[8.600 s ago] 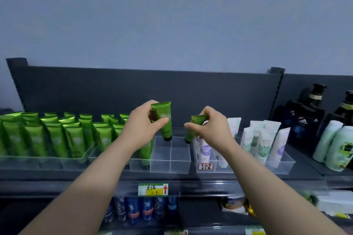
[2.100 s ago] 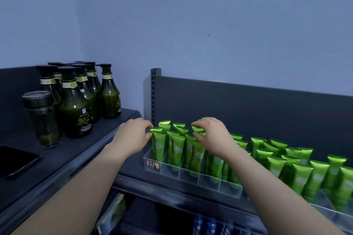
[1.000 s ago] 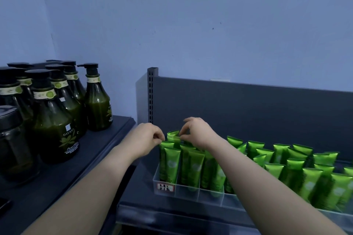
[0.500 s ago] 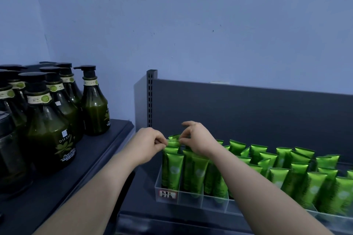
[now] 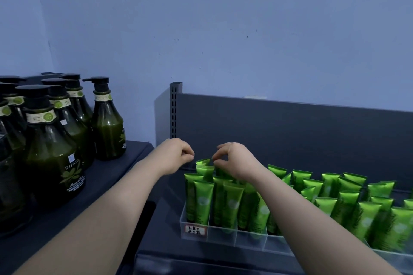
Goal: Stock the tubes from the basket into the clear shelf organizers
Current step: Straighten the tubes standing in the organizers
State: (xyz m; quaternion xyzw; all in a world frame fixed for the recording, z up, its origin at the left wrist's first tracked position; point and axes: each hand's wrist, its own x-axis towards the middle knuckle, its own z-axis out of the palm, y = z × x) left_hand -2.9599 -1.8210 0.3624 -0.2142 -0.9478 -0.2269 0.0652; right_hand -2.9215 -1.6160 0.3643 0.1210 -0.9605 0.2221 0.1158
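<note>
Head view: upright tube [image 5: 204,169], organizer [image 5: 250,239] back-left corner, between curled empty L hand [image 5: 176,156] and nearer R hand [image 5: 234,161]; R grip unclear.

Blue wall [image 5: 223,29] behind dark shelf backboard [image 5: 290,131]

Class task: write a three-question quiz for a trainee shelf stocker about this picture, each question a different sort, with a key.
1. True or false: the pump bottles stand to the right of the green tubes.
2. The label on the clear organizer sits at its: A left end, B middle, C right end.
3. Which hand is nearer the bottles?
Key: 1 false; 2 A; 3 left hand.
</note>
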